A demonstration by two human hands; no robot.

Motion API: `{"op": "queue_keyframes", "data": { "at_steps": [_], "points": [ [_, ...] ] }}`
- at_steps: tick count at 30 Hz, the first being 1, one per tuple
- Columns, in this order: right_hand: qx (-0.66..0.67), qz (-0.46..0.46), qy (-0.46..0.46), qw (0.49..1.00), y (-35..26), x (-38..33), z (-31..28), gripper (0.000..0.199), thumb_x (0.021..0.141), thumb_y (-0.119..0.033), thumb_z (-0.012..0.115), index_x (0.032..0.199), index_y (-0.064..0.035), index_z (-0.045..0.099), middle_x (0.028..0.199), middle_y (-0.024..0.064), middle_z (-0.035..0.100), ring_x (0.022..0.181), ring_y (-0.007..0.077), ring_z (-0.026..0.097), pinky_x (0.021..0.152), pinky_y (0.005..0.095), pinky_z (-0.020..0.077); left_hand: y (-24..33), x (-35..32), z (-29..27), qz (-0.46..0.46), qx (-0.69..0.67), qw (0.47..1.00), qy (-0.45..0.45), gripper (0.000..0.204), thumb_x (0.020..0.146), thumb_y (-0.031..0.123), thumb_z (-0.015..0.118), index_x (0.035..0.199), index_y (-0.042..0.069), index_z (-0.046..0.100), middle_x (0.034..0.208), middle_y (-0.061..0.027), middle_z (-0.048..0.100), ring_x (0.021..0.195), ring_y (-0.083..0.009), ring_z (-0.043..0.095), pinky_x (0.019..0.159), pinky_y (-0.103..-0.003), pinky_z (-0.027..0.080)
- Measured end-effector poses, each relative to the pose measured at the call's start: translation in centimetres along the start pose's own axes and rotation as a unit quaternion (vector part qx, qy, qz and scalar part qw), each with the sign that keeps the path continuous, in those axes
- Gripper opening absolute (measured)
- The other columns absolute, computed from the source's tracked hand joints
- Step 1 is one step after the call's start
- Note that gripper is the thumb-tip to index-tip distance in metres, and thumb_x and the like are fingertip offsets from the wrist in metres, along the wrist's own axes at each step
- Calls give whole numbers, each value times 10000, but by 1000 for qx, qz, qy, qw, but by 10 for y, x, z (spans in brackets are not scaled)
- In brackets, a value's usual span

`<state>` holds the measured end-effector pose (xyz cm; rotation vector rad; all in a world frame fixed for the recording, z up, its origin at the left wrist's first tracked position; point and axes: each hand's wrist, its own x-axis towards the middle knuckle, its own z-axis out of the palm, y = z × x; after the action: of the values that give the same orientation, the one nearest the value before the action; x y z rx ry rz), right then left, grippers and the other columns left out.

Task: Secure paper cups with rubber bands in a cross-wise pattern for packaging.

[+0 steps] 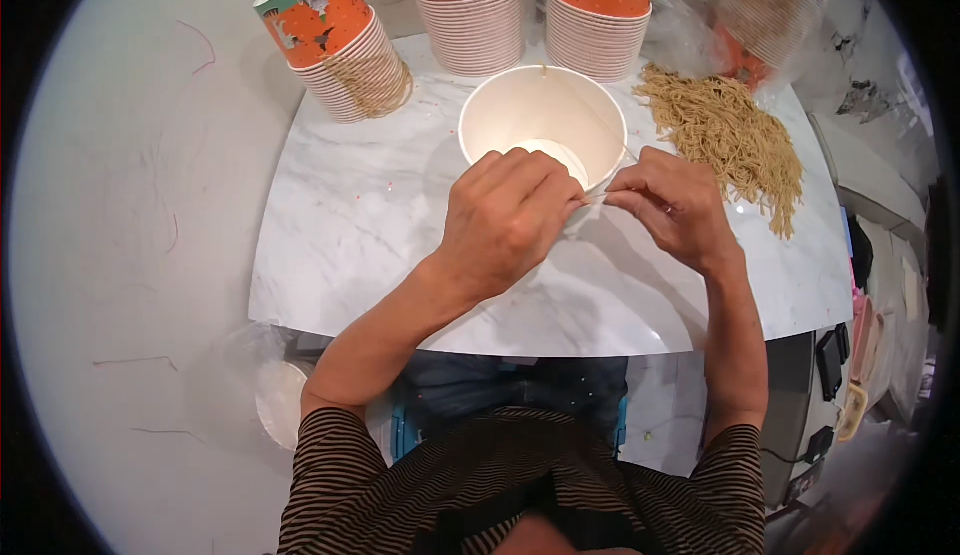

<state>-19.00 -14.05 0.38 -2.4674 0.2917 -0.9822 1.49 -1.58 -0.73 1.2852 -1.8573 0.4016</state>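
A large white paper bucket stands on the table in front of me, its mouth tipped toward me. Thin tan cord runs between my fingertips at the bucket's near rim, and a strand goes up along its right side. My left hand is closed, pinching the cord between thumb and fingers and covering part of the near rim. Just right of the bucket, my right hand pinches the cord from the other side. A small gap separates the two hands.
A heap of tan cords lies at the right. Orange printed bucket stacks stand along the back: a leaning one with cords looped round it, a middle one and another. A plastic-wrapped stack is at the far right.
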Motion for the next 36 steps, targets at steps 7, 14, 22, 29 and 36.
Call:
{"op": "queue_keyframes", "data": {
  "at_steps": [7, 14, 22, 29, 36],
  "points": [
    [-78, 9, -26, 997, 37, 2, -24, 108, 868, -23, 803, 960, -30, 747, 818, 84, 680, 710, 231, 635, 645, 341, 500, -4, -2, -2, 7, -15, 1000, 10, 180, 749, 51, 846, 848, 80, 698, 818, -45, 681, 754, -241, 659, 687, -375, 490],
    [12, 85, 42, 995, 72, -36, 11, 94, 928, -12, 753, 977, -10, 673, 887, 73, 699, 748, 163, 658, 684, 303, 543, -4, -3, 3, 10, -11, 1000, 6, 175, 765, 49, 829, 869, 70, 690, 811, -58, 668, 767, -250, 661, 692, -379, 492],
    [-52, -58, -49, 996, 12, -25, 30, 369, 874, -54, 773, 1235, -105, 716, 1123, 95, 727, 872, 320, 723, 700, 416, 589, -3, 2, 16, -48, -55, 997, 11, 256, 798, 79, 838, 1014, 40, 707, 858, -102, 695, 793, -294, 686, 732, -413, 545],
    [61, 11, 19, 998, 31, -39, 35, 302, 843, 37, 758, 1132, -50, 749, 908, 125, 718, 767, 296, 699, 664, 370, 550, -20, -1, 0, 5, 0, 996, -85, 353, 798, 44, 835, 1131, 54, 718, 972, -95, 765, 828, -263, 733, 697, -347, 570],
    [-48, -34, 31, 998, 27, -48, 54, 337, 807, -34, 781, 1131, -124, 757, 944, 60, 715, 764, 268, 694, 639, 378, 557, 5, 3, 16, -75, -29, 994, -76, 370, 807, 4, 819, 1156, 78, 719, 963, -75, 760, 823, -250, 757, 720, -346, 596]
  ]
}}
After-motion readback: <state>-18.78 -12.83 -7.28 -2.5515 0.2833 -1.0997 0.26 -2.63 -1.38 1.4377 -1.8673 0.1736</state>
